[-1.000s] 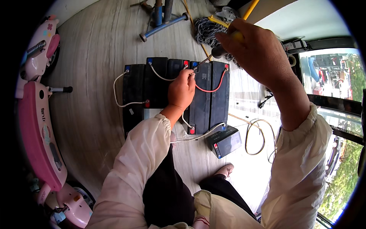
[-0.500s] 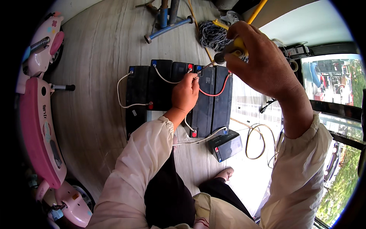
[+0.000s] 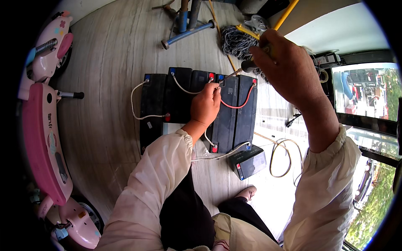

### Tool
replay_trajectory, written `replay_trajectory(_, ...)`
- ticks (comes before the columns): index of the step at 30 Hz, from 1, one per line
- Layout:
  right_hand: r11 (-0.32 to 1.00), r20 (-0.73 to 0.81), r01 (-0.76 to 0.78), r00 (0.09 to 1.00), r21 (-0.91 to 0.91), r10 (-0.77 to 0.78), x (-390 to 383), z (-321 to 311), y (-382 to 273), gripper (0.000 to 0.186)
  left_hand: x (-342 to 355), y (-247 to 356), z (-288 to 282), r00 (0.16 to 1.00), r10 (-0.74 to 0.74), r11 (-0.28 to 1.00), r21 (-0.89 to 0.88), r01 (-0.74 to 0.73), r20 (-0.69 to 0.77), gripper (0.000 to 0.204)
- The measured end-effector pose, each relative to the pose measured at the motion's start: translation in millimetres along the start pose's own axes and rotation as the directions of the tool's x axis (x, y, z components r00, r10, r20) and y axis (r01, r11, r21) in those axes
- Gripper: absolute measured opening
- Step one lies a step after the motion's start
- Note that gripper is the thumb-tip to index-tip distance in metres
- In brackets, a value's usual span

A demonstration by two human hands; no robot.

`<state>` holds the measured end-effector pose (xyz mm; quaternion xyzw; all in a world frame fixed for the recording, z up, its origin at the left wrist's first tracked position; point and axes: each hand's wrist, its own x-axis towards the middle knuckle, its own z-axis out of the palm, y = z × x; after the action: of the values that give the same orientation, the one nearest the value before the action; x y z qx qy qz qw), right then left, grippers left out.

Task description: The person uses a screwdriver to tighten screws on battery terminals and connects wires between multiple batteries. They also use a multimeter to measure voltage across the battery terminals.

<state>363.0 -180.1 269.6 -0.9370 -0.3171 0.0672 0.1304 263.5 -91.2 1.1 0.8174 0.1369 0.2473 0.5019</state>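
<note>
My right hand (image 3: 289, 69) is closed around the handle of a screwdriver (image 3: 248, 65). Its thin shaft slants down left, and the tip meets the blue-marked terminal (image 3: 221, 78) of a black battery (image 3: 224, 121). At that terminal my left hand (image 3: 205, 104) pinches the end of a red wire (image 3: 236, 107); the fingers partly hide this end. The wire's other end sits on the red terminal of the rightmost battery (image 3: 246, 113). A white wire (image 3: 182, 87) runs from a neighbouring battery (image 3: 178, 100) and passes behind my left hand.
A smaller battery (image 3: 251, 163) stands apart near my foot, beside a loose cable (image 3: 289, 157). A pink ride-on scooter (image 3: 39, 138) lines the left. Beyond the batteries are a blue metal stand (image 3: 188, 34) and a mop head (image 3: 238, 44). Glass panes (image 3: 368, 90) are at right.
The view has shifted slightly, so the batteries appear a little lower and to the right. Both hands keep their holds, and the screwdriver tip stays at the same terminal.
</note>
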Motion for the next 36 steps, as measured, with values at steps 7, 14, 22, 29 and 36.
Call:
replay_trajectory(7, 0.998, -0.083, 0.053, 0.995, -0.032, -0.056, -2, 6, 4, 0.026, -1, -1, -1, 1.000, -0.011, 1.000, 0.016, 0.011, 0.012, 0.014)
replay_trajectory(14, 0.995, -0.120, 0.103, 0.987, -0.017, -0.104, -5, 12, 9, 0.029, -1, -2, 1, 1.000, -0.012, 1.000, 0.004, 0.012, 0.020, 0.014)
replay_trajectory(22, 0.979, 0.018, -0.063, 0.998, -0.195, 0.068, 1, -2, -4, 0.032, 0, -3, 5, 0.999, 0.016, 1.000, -0.024, -0.017, -0.044, 0.013)
replay_trajectory(29, 0.974, -0.184, 0.212, 0.957, -0.085, -0.225, -6, 15, 9, 0.031, -2, -1, -2, 0.999, -0.044, 0.999, 0.012, 0.044, 0.032, 0.017)
replay_trajectory(36, 0.997, -0.009, 0.031, 1.000, 0.069, -0.030, -5, 4, -1, 0.033, 1, 7, -3, 0.999, -0.028, 0.999, 0.018, 0.027, 0.043, 0.019)
